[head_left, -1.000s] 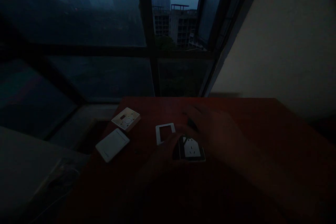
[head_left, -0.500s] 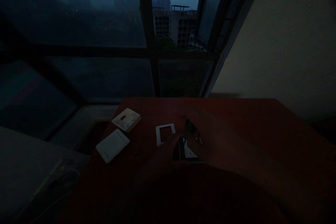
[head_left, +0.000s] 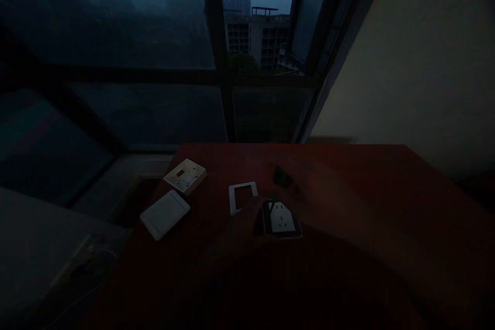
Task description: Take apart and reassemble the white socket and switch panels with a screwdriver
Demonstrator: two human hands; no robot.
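A wall socket (head_left: 281, 217) with a white slotted middle and a dark surround is in front of me, low on the wooden table. My left hand (head_left: 244, 224) is closed on the socket's left edge, fingers and thumb around its side. Above the socket my right hand (head_left: 309, 188) is closed around a screwdriver with a dark green handle (head_left: 282, 177). The screwdriver slants down to the socket's upper left part. Darkness hides whether its tip touches a screw. Just beyond my left hand lies a white rectangular frame (head_left: 232, 200), open in the middle.
At the left of the red-brown table (head_left: 348, 165) lie a cream mounting box (head_left: 197, 179) and a white flat cover plate (head_left: 165, 214). Dark-framed windows (head_left: 154, 75) stand behind the table, with a pale wall (head_left: 417, 62) at the right.
My right hand has shifted up and left off the socket with the screwdriver, so more of the socket's slotted face shows. My left hand stays at its edge.
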